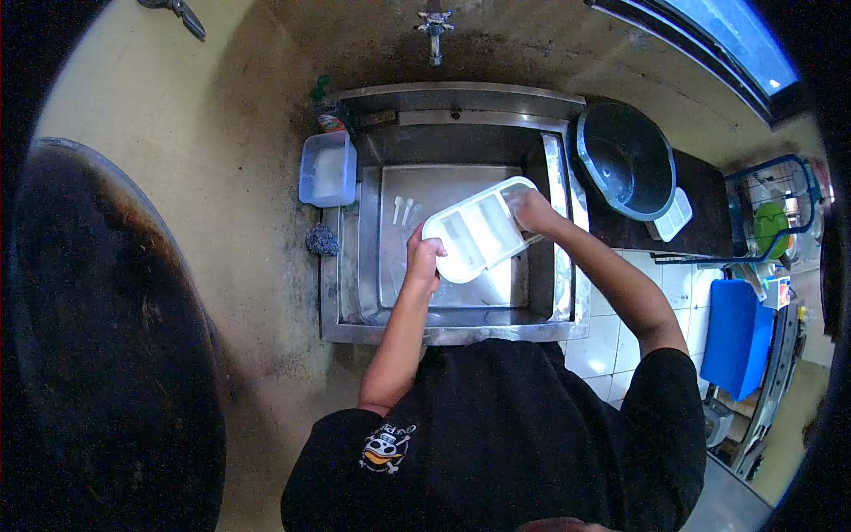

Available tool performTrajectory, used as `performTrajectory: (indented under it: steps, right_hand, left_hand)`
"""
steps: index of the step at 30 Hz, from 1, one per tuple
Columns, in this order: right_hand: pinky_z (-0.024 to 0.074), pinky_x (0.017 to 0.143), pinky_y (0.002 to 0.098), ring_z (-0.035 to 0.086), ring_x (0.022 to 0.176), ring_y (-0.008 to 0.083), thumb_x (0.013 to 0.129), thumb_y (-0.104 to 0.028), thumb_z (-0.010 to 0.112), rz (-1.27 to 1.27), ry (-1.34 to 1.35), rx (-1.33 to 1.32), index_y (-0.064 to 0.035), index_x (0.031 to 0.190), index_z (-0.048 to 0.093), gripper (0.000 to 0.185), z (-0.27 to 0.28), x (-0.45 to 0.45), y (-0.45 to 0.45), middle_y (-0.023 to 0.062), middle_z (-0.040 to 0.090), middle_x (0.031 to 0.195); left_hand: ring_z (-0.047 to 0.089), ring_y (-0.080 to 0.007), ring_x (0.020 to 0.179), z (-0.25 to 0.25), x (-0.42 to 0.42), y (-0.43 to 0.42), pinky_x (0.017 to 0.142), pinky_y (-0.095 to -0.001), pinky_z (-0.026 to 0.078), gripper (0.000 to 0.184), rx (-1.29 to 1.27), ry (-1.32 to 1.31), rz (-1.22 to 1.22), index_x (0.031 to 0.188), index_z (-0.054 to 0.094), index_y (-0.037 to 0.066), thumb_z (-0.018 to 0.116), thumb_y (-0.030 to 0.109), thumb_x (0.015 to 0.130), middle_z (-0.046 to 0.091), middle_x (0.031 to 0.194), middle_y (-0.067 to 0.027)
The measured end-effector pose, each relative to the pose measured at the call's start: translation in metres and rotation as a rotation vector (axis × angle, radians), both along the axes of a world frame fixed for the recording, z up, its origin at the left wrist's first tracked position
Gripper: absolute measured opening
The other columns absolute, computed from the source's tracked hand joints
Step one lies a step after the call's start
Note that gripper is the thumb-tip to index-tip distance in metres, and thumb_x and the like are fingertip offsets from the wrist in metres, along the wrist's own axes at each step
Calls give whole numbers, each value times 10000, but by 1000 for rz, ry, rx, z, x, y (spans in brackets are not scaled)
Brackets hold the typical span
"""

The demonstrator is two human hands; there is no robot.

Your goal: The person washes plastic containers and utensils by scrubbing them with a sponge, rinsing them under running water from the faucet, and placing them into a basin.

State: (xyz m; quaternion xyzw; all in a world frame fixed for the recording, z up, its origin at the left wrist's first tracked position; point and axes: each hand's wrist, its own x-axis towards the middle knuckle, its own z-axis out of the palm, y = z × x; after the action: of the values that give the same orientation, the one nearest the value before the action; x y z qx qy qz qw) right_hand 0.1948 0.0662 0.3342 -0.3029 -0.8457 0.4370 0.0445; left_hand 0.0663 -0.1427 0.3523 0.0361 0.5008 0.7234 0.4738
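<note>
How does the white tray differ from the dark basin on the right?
The white tray is divided into sections; the dark basin is one hollow. The tray is smaller and rectangular, the basin rounder. The left hand holds the tray, the right hand touches it; the basin sits on the counter. Both look like plastic.

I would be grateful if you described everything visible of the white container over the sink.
The white container looks like plastic: oblong, with rounded corners, a raised rim and inner dividers forming compartments. It is above the sink, slanting across the view. The left hand grips one end, thumb over the rim; the right hand covers part of the other. Whether it is wet, I cannot tell.
</note>
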Motion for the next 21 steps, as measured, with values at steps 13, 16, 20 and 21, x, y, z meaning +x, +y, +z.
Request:
performTrajectory:
  steps: [13,16,20,21]
  right_hand:
    - [475,755,392,595,818,354,659,-30,524,185,-215,242,7,917,603,272,53,-5,-6,231,611,864]
    - [477,759,400,598,815,359,658,-49,555,473,-441,439,48,828,605,202,23,-7,4,234,613,859]
    - [474,754,399,585,817,370,692,-47,552,504,-384,409,-3,929,585,244,36,-7,6,213,606,878]
    - [476,761,380,583,837,375,698,-22,551,324,-282,160,-10,953,585,258,42,-5,8,211,606,897]
  left_hand:
    - [546,-220,866,-7,-12,9,758,-278,447,571,18,33,-32,1051,523,-26,419,40,494,567,902,-94]
    - [551,-232,861,-3,-13,9,765,-297,455,554,-19,-31,-28,1038,523,-34,421,46,499,571,892,-104]
    - [553,-258,893,-16,-21,8,801,-330,459,549,7,-79,-22,1039,515,-42,420,51,507,565,932,-120]
    - [553,-263,911,-21,-22,5,817,-338,456,541,16,-103,-11,1047,512,-39,425,54,522,564,950,-125]
